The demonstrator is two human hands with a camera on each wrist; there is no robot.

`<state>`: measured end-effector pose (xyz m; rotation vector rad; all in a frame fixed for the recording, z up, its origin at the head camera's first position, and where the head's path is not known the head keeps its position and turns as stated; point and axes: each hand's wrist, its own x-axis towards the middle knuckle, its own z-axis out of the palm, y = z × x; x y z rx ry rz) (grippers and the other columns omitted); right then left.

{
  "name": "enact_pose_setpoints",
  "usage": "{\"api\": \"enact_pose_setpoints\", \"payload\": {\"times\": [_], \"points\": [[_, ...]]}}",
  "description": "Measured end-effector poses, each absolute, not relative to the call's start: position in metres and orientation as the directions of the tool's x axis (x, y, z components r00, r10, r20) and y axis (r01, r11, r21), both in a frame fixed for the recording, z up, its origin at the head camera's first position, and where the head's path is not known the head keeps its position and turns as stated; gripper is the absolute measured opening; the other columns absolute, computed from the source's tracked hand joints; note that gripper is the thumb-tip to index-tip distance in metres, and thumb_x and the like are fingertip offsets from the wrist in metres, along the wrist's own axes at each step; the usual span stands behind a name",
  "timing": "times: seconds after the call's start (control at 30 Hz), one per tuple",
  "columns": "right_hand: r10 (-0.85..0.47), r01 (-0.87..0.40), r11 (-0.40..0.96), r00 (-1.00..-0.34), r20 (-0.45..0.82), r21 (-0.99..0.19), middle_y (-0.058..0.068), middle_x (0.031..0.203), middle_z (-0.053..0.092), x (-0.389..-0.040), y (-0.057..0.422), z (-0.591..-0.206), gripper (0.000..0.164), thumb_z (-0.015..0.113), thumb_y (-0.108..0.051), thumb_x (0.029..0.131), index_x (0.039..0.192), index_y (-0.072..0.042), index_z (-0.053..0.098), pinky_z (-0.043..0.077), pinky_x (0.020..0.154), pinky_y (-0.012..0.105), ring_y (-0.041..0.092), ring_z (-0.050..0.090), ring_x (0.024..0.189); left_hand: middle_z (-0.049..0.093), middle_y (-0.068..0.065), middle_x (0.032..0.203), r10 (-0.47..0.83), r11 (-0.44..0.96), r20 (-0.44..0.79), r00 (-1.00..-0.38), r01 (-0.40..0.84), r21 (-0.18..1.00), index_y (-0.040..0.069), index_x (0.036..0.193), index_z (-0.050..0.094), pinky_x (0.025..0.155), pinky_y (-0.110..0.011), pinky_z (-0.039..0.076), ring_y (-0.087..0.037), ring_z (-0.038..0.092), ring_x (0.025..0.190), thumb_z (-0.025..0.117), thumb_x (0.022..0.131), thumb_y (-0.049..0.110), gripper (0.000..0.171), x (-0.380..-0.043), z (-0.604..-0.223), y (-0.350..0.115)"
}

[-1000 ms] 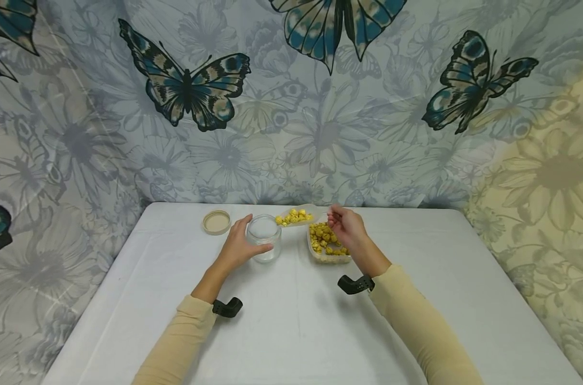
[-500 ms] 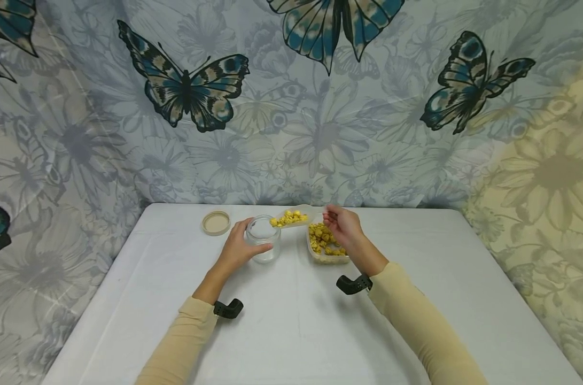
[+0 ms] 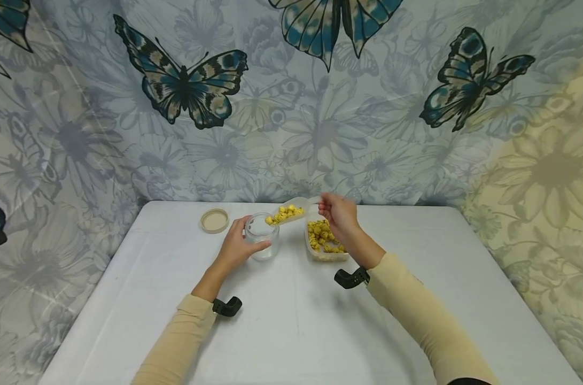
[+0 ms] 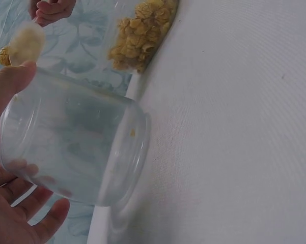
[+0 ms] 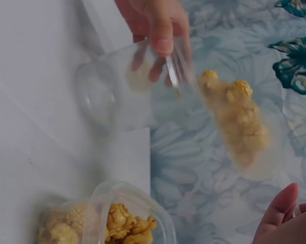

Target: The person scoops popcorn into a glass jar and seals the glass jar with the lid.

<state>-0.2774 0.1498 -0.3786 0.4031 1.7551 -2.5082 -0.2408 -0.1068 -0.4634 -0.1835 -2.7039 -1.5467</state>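
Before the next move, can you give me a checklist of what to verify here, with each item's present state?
1. Lid off: ok; it lies on the table beside the clear jar.
2. Jar held: ok; the left fingers grip it.
3. Scoop held: ok; the right fingers pinch it.
4. Scoop loaded: ok; popcorn sits on it.
5. Whole load over the jar's mouth: not ok; in the head view, much of it shows outside.
6. Jar base flat on the table: cannot tell.
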Motion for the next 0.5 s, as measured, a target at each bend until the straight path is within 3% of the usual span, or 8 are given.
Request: {"api": "enact_pose_setpoints", "payload": {"times": [0.27,0.5], "points": [[0.150,0.109,-0.304,-0.975,-0.161,-0.946,-0.002,0.065,0.061,-0.279,0.139,-0.369,0.012,0.055,-0.010,0.098,0.101,0.000,0.061,0.051,0.054,0.016,0.007,0.056,0.056,0.044,-0.013,0.139,0.096,0.497,0.064,-0.993,0.104,0.861,0.010,0.145,0.038,0.108,-0.049,0.043,-0.030,0.046,0.130,0.084,0.074,0.039,0.089,-0.246,-0.463,-0.108],[0.154,0.066,-0.275,-0.982,-0.112,-0.959,-0.001,0.064,0.060,-0.282,0.132,-0.367,0.017,0.058,-0.010,0.096,0.101,0.006,0.061,0.051,0.053,0.017,0.009,0.056,0.054,0.043,-0.010,0.142,0.103,0.492,0.039,-0.994,0.085,0.866,0.013,0.146,0.038,0.107,-0.049,0.042,-0.030,0.046,0.130,0.084,0.074,0.038,0.089,-0.246,-0.462,-0.111]]}}
